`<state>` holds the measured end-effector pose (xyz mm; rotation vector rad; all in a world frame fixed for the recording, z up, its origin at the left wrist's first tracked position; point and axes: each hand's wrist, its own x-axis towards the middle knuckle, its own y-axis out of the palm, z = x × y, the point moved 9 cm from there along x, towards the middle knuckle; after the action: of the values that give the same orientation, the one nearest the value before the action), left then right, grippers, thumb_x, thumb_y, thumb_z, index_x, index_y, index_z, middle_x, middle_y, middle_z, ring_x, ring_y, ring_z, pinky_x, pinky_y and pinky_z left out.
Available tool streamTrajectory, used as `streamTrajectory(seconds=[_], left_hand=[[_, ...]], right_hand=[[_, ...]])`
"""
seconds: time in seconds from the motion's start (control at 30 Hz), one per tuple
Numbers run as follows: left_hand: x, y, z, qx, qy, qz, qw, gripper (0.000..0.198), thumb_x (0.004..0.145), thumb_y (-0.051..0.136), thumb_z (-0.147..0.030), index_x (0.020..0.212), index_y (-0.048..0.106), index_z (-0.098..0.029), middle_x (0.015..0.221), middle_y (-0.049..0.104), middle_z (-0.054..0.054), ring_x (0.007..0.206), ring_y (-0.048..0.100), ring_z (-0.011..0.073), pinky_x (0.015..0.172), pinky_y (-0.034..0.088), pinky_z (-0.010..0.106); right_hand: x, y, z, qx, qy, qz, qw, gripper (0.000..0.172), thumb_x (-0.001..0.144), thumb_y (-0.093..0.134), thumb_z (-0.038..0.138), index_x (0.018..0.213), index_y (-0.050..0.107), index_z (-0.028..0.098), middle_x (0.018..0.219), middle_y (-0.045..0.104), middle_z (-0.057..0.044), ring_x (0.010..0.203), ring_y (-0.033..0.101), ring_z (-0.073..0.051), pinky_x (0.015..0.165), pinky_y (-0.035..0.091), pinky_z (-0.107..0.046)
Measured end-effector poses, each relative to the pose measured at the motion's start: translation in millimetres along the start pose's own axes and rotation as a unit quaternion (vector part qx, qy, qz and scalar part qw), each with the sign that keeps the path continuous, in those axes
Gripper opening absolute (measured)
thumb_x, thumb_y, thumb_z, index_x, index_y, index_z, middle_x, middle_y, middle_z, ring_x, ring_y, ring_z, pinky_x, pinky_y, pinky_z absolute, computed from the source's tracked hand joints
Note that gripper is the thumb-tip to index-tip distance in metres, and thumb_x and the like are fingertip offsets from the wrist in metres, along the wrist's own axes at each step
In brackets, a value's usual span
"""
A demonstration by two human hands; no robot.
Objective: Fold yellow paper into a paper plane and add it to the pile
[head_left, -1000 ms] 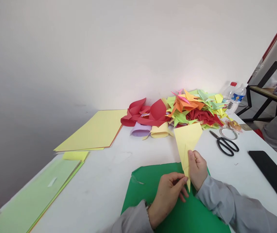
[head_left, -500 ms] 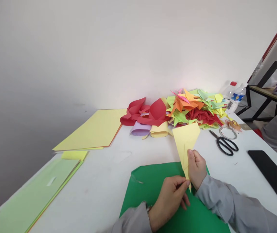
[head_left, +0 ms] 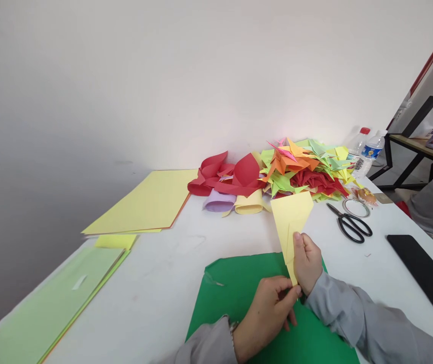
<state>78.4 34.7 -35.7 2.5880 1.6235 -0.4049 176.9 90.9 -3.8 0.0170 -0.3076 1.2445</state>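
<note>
A folded pale-yellow paper [head_left: 291,215], wide at the top and narrowing to a point below, is held up over a green sheet [head_left: 235,273]. My right hand [head_left: 307,264] grips its right side, thumb lying on the front face. Down at the narrow tip, my left hand [head_left: 271,308] pinches the paper between thumb and forefinger, hiding most of the point. A crease or flap edge runs down the front of the folded paper. The green sheet lies flat on the white table beneath both hands.
Folded paper stars [head_left: 292,162] and rolled red paper pieces [head_left: 245,174] are heaped by the wall. Scissors [head_left: 349,222], a tape roll [head_left: 356,208] and a black phone [head_left: 423,273] lie right. Yellow sheets [head_left: 144,199] and pale-green sheets [head_left: 57,298] lie left. Bottles [head_left: 370,154] stand behind.
My left thumb and fingers have shifted slightly down and right over the paper's tip, covering more of it. My right hand keeps nearly the same hold.
</note>
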Motion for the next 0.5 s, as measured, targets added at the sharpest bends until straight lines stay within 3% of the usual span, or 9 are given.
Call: streamTrajectory(seconds=[0.27,0.5], left_hand=[[-0.9,7.2,9.2,-0.143,-0.091,0.053,0.984,0.050,0.065,0.061,-0.064,0.067,0.058,-0.014,0.040,0.053,0.001,0.034,0.051,0.0141,0.034,0.040,0.023],[-6.3,18.9,5.2,-0.214,-0.084,0.125,0.965,0.049,0.072,0.061,-0.063,0.073,0.056,-0.014,0.056,0.058,0.002,0.038,0.056,0.0148,0.032,0.044,0.023]], right_hand=[[-0.4,5.4,-4.3,0.055,0.056,0.017,0.997,0.052,0.085,0.041,0.070,0.061,0.034,0.024,0.053,0.029,0.008,0.050,0.028,-0.010,0.045,0.027,-0.024],[-0.2,9.6,-8.2,0.113,0.098,0.029,0.988,0.058,0.075,0.051,0.076,0.058,0.036,0.022,0.052,0.030,0.009,0.049,0.027,-0.009,0.045,0.025,-0.023]])
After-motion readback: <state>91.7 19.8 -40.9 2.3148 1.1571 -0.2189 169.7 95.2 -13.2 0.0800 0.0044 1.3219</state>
